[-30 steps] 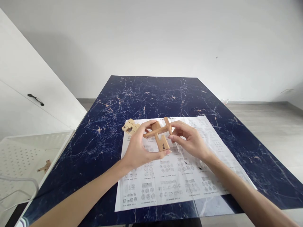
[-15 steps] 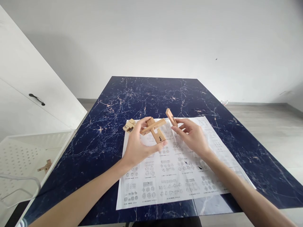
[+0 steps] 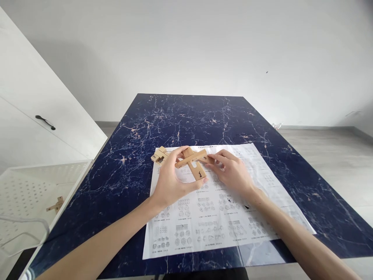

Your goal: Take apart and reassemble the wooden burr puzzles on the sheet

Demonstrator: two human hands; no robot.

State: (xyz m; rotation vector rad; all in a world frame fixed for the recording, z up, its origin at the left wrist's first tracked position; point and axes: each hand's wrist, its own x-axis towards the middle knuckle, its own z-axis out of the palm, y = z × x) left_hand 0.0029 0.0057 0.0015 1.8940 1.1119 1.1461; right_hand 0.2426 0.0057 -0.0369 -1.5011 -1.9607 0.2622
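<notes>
My left hand (image 3: 172,179) grips two crossed, notched wooden puzzle pieces (image 3: 199,171) between thumb and fingers, above the paper. A dark numeral marks the lower end of one piece. From the right, my right hand (image 3: 233,171) pinches another wooden puzzle piece (image 3: 207,159), whose far end lies against or behind the crossed pair; I cannot tell whether it sits in a notch. Beyond my left fingers, several joined wooden pieces (image 3: 159,156) rest at the sheet's upper left corner, one marked 3.
A printed sheet of puzzle diagrams (image 3: 210,233) lies on the dark blue marble-patterned table (image 3: 186,116). At the left stands a white perforated basket (image 3: 20,194) with wooden pieces (image 3: 56,205) inside. A white cabinet (image 3: 43,97) is behind it.
My right hand has brought its piece leftward and down, tipping it from steeply raised to nearly flat against the crossed pair. My left hand has shifted very slightly right.
</notes>
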